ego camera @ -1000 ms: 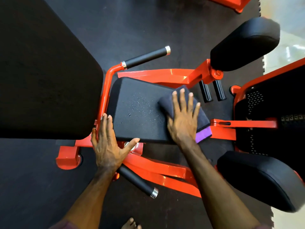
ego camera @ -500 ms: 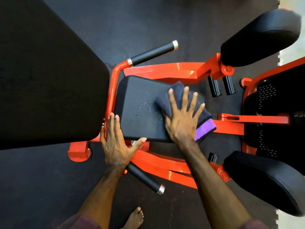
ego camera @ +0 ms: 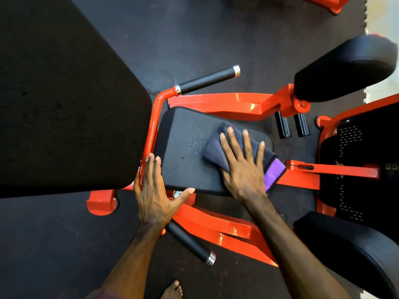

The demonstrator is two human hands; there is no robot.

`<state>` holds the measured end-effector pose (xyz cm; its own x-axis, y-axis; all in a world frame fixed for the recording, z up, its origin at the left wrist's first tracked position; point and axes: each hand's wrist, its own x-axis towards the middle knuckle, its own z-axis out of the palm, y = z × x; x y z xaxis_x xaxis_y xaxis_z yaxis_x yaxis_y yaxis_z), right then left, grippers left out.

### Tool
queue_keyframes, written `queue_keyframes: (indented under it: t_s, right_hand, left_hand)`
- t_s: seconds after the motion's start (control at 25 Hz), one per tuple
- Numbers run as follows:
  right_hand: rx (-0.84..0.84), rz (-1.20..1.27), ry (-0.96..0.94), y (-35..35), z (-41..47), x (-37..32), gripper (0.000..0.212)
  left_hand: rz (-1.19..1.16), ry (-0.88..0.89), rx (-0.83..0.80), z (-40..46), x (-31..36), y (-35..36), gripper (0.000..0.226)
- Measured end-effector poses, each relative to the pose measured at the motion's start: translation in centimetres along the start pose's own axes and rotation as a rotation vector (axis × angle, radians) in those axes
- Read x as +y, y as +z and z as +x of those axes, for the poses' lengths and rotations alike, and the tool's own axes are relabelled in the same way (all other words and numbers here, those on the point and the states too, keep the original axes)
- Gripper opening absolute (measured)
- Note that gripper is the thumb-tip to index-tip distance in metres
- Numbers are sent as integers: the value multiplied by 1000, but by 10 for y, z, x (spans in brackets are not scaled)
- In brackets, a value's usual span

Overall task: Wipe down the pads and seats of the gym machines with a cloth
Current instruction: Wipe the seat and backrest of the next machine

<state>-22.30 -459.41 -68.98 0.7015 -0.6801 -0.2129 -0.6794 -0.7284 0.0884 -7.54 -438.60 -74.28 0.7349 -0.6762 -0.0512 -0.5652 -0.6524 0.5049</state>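
The cloth, a folded dark grey microfibre piece with a purple band at its outer end, lies flat on the machine's black seat pad. The right hand presses it down with fingers straight and spread; nothing is gripped. The flat palm spreads pressure across the fold, which suits a sliding stroke better than a pinch would.

The left hand rests at the near left corner of the seat pad. Its fingers lie straight along the pad's left edge and its thumb runs along the near edge. It appears to brace the body during the stroke, though whether it bears real weight cannot be judged from this view.

Spray droplets sit on the pad just left of the cloth, between the two hands. This wet patch is not yet wiped, so the stroke in hand probably runs leftward across it.

Edges and clearance:
- Left of the left hand, the orange frame tube borders the pad, with the large black back pad overhanging it. A leftward stroke ends at this edge.
- Beyond the right fingertips, the pad's far edge meets an orange frame arm.
- To the right, the cloth's purple end already overhangs the pad near an orange bracket.
- Two rounded thigh pads stand well apart to the right, evidently awaiting wiping.
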Motion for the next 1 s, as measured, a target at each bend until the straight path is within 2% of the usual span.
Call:
queue_keyframes:
  t_s: [0.08,0.2,0.24,0.36,0.4,0.48,0.6,0.68,0.76,0.84,0.92,1.0]
  right_hand:
    - [9,-24,80,0,-4,19,91]
    - [4,114,370,-8,49,-10,92]
    - [3,118,337,-10,59,-27,94]
    - [9,23,-76,-5,35,-43,97]
    - [8,-4,-151,-4,17,-32,97]
    - [23,-16,-65,-3,6,-11,95]
    - [30,78,250,-5,57,-31,92]
    - [13,107,197,-10,79,-61,90]
    - [20,65,-69,-6,63,-57,87]
    - [-3,-4,-295,-8,33,-24,88]
    - [-16,-14,-246,-12,30,-2,88]
    - [-25,36,-38,-11,64,-17,87]
  left_hand:
    - [-4,-3,5,0,0,0,124]
    - [3,2,-2,1,0,1,124]
    - [2,6,4,1,0,1,124]
    - [-4,8,12,1,0,2,124]
    - [-13,2,12,1,0,2,124]
    - [-20,-11,9,1,0,2,125]
    - [-22,-7,6,3,0,2,126]
    - [-25,6,22,2,-2,3,126]
    - [-35,7,33,0,-2,3,126]
    - [-44,1,39,1,-1,2,126]
    - [-48,2,52,2,0,1,125]
    - [-44,0,59,2,0,1,125]
